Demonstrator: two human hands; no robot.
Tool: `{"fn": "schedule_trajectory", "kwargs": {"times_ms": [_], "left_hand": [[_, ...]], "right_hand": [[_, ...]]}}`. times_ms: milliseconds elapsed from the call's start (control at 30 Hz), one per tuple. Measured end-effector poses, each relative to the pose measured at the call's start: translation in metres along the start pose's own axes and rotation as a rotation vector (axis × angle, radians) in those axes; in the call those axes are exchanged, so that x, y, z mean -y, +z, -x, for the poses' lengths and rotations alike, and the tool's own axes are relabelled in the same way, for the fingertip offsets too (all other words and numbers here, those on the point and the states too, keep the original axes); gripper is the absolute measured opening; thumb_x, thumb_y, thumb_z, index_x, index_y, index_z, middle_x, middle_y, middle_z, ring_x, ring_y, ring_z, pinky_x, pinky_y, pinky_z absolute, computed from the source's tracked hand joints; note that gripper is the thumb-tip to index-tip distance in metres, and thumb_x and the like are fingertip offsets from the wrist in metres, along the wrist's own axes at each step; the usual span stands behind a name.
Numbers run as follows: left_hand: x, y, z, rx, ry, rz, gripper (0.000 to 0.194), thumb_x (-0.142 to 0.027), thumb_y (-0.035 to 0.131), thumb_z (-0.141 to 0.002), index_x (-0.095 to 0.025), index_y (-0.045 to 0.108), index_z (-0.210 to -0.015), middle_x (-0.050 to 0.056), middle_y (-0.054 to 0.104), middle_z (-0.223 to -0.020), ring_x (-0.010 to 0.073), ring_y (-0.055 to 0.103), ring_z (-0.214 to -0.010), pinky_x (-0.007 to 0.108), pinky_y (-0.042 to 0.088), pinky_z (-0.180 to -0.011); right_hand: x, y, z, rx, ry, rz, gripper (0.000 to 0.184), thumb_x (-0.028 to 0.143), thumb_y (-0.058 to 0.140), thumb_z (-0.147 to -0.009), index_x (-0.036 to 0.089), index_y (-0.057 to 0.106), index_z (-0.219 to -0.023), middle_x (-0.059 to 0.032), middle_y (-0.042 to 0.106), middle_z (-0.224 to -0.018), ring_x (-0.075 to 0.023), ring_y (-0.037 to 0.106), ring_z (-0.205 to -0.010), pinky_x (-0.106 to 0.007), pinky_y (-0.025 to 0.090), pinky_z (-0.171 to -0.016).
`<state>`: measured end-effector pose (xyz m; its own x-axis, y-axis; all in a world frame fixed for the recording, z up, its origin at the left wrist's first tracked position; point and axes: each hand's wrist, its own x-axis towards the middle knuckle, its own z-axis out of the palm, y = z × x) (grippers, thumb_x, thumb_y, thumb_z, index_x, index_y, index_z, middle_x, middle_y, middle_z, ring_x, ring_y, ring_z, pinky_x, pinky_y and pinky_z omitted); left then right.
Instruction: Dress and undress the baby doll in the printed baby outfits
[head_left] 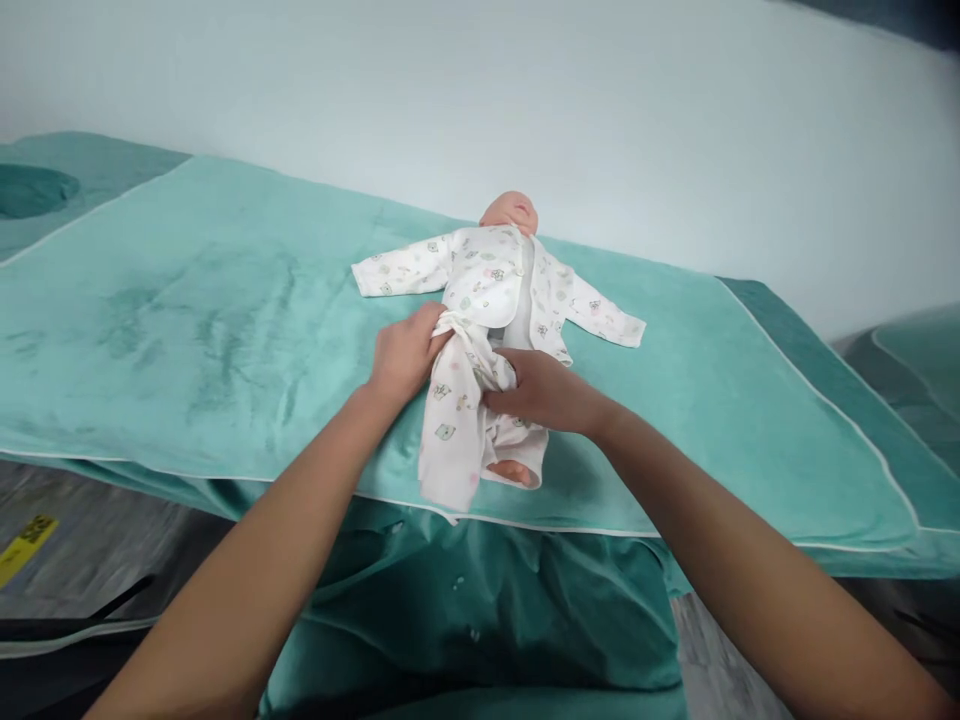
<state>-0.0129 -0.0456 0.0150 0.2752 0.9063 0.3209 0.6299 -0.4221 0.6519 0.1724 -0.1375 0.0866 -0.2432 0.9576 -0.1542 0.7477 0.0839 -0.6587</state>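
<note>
The left hand (405, 350) and the right hand (551, 390) both grip white printed trousers (454, 430), one on either side of the bunched upper part. From the left, the left forearm (300, 530) slants up from the bottom edge, forward and inward, over the near edge of the green cover (187, 290). The left hand is closed on the gathered waist, its back turned up and its thumb reaching right across the cloth; the other fingertips are hidden.

Between the hands, the trousers lie at the lower end of a doll (508, 210), which is on its back, head toward the pale wall (420, 90). One trouser leg hangs toward the near edge; beside it, a bit of the doll shows in the other leg's opening. The matching jacket (484, 270) covers the doll's trunk, its sleeves spread to both sides and its front partly open.

The right hand comes in just below the jacket, wrist slightly bent, digits pointing left and pinched around a fold. The right forearm (697, 500) runs back diagonally to the lower right corner.
</note>
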Motion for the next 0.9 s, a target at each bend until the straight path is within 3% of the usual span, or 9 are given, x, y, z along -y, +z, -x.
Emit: {"fn": "schedule_trajectory", "kwargs": {"times_ms": [100,200,300,400,500,633,700,800,900], "left_hand": [[-0.002,0.004,-0.006,0.017,-0.047,0.024,0.03,-0.039,0.049,-0.092,-0.02,0.06,-0.113,0.009,0.068,-0.101,0.0289,0.063,-0.094,0.033,0.041,-0.08],[-0.005,-0.007,0.006,0.061,-0.066,0.289,0.028,-0.035,0.056,-0.086,-0.019,0.059,-0.109,0.005,0.066,-0.102,0.0235,0.06,-0.095,0.029,0.043,-0.082],[-0.005,-0.029,0.021,0.282,-0.108,0.547,0.034,-0.038,0.065,-0.08,-0.019,0.057,-0.106,0.003,0.064,-0.102,0.0201,0.059,-0.094,0.027,0.047,-0.08],[-0.003,-0.047,0.03,0.509,-0.129,0.66,0.049,-0.04,0.076,-0.07,-0.02,0.056,-0.11,0.002,0.063,-0.102,0.0209,0.06,-0.095,0.028,0.049,-0.077],[-0.003,-0.053,0.031,0.561,-0.142,0.644,0.059,-0.037,0.08,-0.064,-0.02,0.059,-0.116,0.004,0.065,-0.106,0.0232,0.061,-0.096,0.03,0.051,-0.079],[-0.005,-0.05,0.031,0.467,-0.128,0.572,0.037,-0.035,0.074,-0.066,-0.019,0.066,-0.098,0.004,0.065,-0.116,0.0213,0.06,-0.093,0.028,0.048,-0.077],[-0.005,-0.045,0.029,0.39,-0.136,0.514,0.027,-0.031,0.069,-0.067,-0.019,0.064,-0.09,0.002,0.066,-0.103,0.0189,0.057,-0.084,0.027,0.046,-0.07],[-0.003,-0.034,0.021,0.19,-0.151,0.373,0.013,-0.026,0.061,-0.069,-0.02,0.054,-0.078,-0.003,0.056,-0.074,0.0164,0.05,-0.072,0.026,0.041,-0.064],[-0.003,-0.018,0.011,-0.059,-0.126,0.281,0.013,-0.023,0.057,-0.072,-0.022,0.045,-0.074,-0.003,0.05,-0.072,0.0158,0.047,-0.072,0.027,0.04,-0.069]], "right_hand": [[0.002,0.008,-0.009,-0.17,0.024,0.065,0.01,0.024,0.054,-0.077,0.021,0.059,-0.085,-0.0027,0.069,-0.084,-0.0227,0.062,-0.077,-0.033,0.043,-0.068],[0.0,0.011,-0.016,-0.257,0.064,0.073,0.004,0.025,0.05,-0.077,0.023,0.054,-0.079,-0.0035,0.067,-0.081,-0.0225,0.058,-0.074,-0.032,0.042,-0.065],[-0.002,0.013,-0.019,-0.282,0.087,0.065,0.002,0.025,0.05,-0.076,0.024,0.05,-0.076,-0.0032,0.066,-0.081,-0.0217,0.056,-0.073,-0.032,0.041,-0.063],[-0.003,0.014,-0.019,-0.282,0.118,0.015,0.002,0.025,0.05,-0.076,0.024,0.051,-0.077,-0.0025,0.065,-0.082,-0.0209,0.056,-0.073,-0.032,0.042,-0.064],[-0.005,0.014,-0.019,-0.264,0.125,-0.03,0.005,0.026,0.051,-0.075,0.023,0.053,-0.079,-0.0023,0.065,-0.083,-0.0215,0.057,-0.075,-0.033,0.043,-0.066],[-0.007,0.013,-0.018,-0.239,0.1,-0.092,0.008,0.027,0.052,-0.074,0.022,0.055,-0.08,-0.0013,0.066,-0.083,-0.0213,0.058,-0.077,-0.033,0.044,-0.069],[-0.007,0.012,-0.017,-0.214,0.087,-0.14,0.012,0.029,0.053,-0.075,0.022,0.058,-0.084,-0.0012,0.067,-0.086,-0.0217,0.059,-0.08,-0.034,0.044,-0.07],[-0.007,0.011,-0.016,-0.162,0.077,-0.194,0.017,0.031,0.056,-0.076,0.021,0.061,-0.088,-0.0006,0.068,-0.087,-0.0218,0.061,-0.082,-0.033,0.045,-0.071],[-0.007,0.011,-0.016,-0.137,0.077,-0.219,0.017,0.029,0.058,-0.074,0.021,0.06,-0.089,0.0008,0.067,-0.084,-0.0208,0.061,-0.078,-0.033,0.046,-0.07]]}}
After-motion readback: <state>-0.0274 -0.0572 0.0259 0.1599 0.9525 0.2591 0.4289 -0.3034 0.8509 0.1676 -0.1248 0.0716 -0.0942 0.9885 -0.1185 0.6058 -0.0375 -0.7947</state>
